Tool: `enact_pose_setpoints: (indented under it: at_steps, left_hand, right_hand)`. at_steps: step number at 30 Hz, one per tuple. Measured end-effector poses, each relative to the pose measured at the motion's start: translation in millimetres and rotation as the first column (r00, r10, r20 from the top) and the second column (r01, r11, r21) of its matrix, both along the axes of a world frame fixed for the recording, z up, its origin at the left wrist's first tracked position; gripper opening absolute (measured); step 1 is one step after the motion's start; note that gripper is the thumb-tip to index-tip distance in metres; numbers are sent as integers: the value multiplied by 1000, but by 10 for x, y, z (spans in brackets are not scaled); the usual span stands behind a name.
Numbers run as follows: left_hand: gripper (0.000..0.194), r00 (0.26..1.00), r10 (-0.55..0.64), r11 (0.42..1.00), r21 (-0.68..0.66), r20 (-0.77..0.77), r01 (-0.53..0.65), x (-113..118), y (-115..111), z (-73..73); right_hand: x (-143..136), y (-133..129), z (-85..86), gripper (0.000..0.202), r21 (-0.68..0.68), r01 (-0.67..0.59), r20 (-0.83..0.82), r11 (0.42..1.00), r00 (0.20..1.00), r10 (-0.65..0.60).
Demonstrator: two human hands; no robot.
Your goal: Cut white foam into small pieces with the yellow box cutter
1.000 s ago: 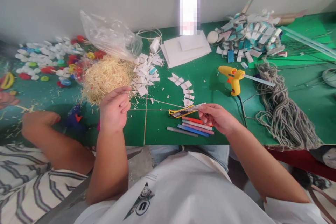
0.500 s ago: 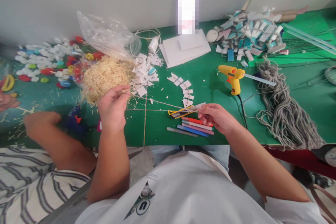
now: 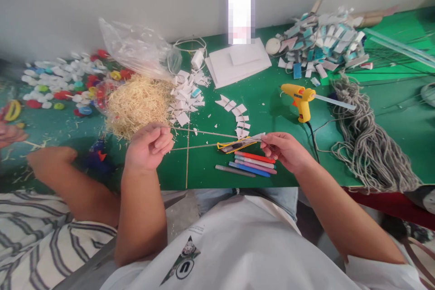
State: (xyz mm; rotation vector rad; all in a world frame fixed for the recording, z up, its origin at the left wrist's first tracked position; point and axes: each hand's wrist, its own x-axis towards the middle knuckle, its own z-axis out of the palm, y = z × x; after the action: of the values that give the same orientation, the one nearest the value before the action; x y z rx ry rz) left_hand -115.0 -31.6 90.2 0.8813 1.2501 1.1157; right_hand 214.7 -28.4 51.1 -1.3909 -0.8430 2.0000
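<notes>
A thin grey cord (image 3: 207,132) runs in two strands between my hands, above the green table. My left hand (image 3: 149,146), in front of the straw pile (image 3: 137,105), is closed on the cord. At the other side, my right hand (image 3: 282,148) pinches the strands where they come together. Beneath the cord lies a yellow cutter knife (image 3: 234,145), its tip close to my right fingers. Several markers (image 3: 254,163) lie nearer the table edge. A curved row of white card pieces (image 3: 239,109) sits just beyond the knife.
A yellow glue gun (image 3: 301,99) and a grey yarn bundle (image 3: 372,140) lie to the right. White boards (image 3: 220,69) and a card scrap heap (image 3: 326,45) are at the back. Bottle caps (image 3: 61,79) and another person's arm (image 3: 74,186) are at the left.
My left hand has turned and its fingers have curled in further, and the two strands are spread wider apart at its side. My right hand has shifted slightly to the right, still pinching.
</notes>
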Motion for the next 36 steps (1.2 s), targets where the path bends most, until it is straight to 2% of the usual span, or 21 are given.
enact_pose_setpoints:
  at_steps: [1,3,7,9,11,13,14,15,17,21,25,28,32,36]
  left_hand:
    - [23,1000,4,1000,-4,-3,-4,5,-4,8]
    - [26,999,21,1000,-11,-42,-22,28,-18,27]
    - [44,956,77,996,57,-281,-64,105,-67,72]
    - [48,887,115,992,101,-448,-78,143,-91,78]
    - [43,785,186,980,170,-591,-104,172,-106,62]
    - [32,700,297,950,278,-650,-145,191,-111,28]
    - [27,686,345,932,319,-641,-171,197,-111,9]
    - [23,695,375,920,337,-613,-200,201,-110,-10]
    - [17,760,399,912,311,-513,-269,208,-107,-35]
    - [10,860,364,929,207,-356,-307,245,-89,-22]
    - [13,902,359,927,199,-238,-316,302,-48,11]
    - [13,907,372,919,218,-198,-329,321,-30,-12]
    - [19,930,321,923,279,-179,-264,314,-48,-30]
    - [21,985,131,939,332,-116,-87,336,-60,105]
  right_hand:
    - [6,-4,-1,38,1,-1,-1,1000,1000,1]
    - [15,-11,-6,38,1,-2,-1,1000,1000,2]
    - [26,-22,-18,36,0,-3,1,1000,1000,3]
    - [28,-26,-18,34,-2,-3,2,1000,1000,3]
    - [27,-30,-15,33,-3,-4,1,1000,1000,4]
    - [23,-33,-12,34,-5,-2,1,1000,1000,2]
    - [21,-34,-11,34,-6,-1,2,1000,1000,1]
    - [18,-35,-11,35,-8,2,3,1000,1000,-2]
    - [15,-37,-13,36,-10,7,6,1000,1000,-7]
    - [15,-38,-14,36,-13,8,10,1000,1000,-8]
    - [12,-36,-11,38,-15,5,12,1000,1000,-5]
    - [8,-35,-17,40,-11,-4,15,1000,1000,4]
    - [14,-38,-20,45,17,-16,20,1000,1000,16]
    - [28,-66,5,44,62,-88,23,994,996,86]
